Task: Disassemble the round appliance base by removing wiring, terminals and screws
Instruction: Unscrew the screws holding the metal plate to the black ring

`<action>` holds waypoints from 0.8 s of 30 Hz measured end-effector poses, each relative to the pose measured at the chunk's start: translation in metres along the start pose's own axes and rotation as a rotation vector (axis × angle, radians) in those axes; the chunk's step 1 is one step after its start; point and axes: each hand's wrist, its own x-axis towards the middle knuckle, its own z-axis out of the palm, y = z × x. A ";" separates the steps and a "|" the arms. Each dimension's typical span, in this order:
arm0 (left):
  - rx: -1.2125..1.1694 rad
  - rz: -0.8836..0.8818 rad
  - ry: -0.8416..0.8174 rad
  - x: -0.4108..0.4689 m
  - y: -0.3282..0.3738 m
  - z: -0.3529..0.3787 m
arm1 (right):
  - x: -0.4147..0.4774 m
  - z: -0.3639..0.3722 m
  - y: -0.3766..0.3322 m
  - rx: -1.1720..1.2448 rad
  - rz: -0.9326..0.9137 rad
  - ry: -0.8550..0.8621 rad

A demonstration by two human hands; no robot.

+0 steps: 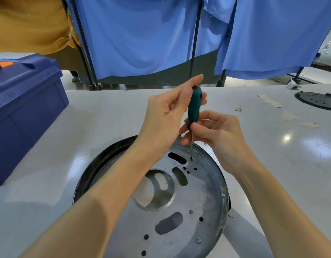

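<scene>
A glossy white table [272, 164] lay open right of the grip, with a blue plastic toolbox [25, 112] well left. Beneath sat the round grey metal appliance base [203, 198], black-rimmed. The left hand [166, 116] pinched the teal screwdriver [194, 107] at its top and the right hand [218, 133] at its foot, the tip near the far rim.

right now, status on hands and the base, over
Left hand grips screwdriver handle top, right hand pinches its lower end. Tip down on round base, far side. Nothing in the way; one screw visible near rim.
</scene>
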 end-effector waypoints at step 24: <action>0.096 0.054 0.095 0.005 -0.002 0.001 | 0.000 0.010 -0.001 0.003 -0.006 0.047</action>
